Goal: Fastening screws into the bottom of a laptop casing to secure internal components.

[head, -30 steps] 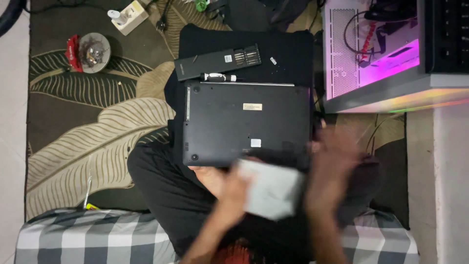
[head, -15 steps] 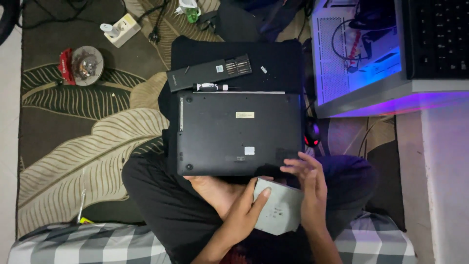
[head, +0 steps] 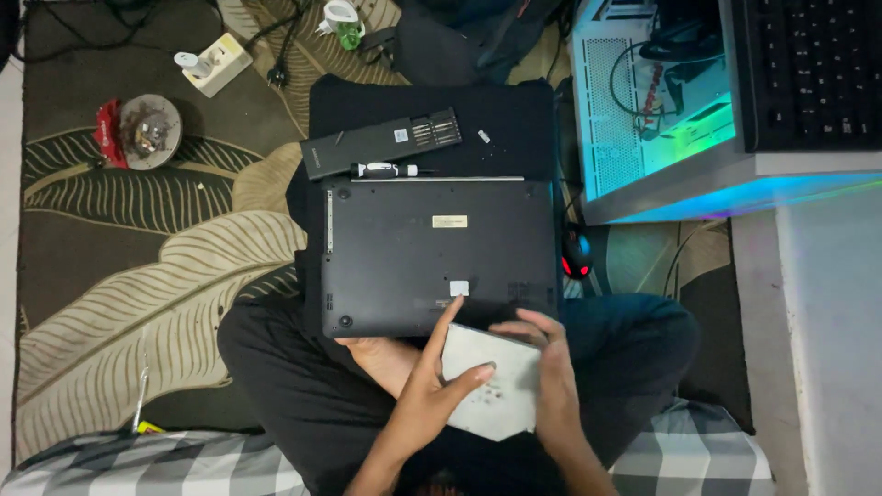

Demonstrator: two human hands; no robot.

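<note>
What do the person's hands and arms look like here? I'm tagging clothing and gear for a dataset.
Both the left hand and the right hand are bare: no gloves, and no rings, watch or wristband can be seen. The forearms are uncovered too, with no sleeves reaching into view. No cables or markings show on them.

Left hand (head: 430, 381) angles in, index finger stretched forward, thumb pressing flat; right hand (head: 551, 372) curls close beside it, fingers bent, both wrists low.
</note>
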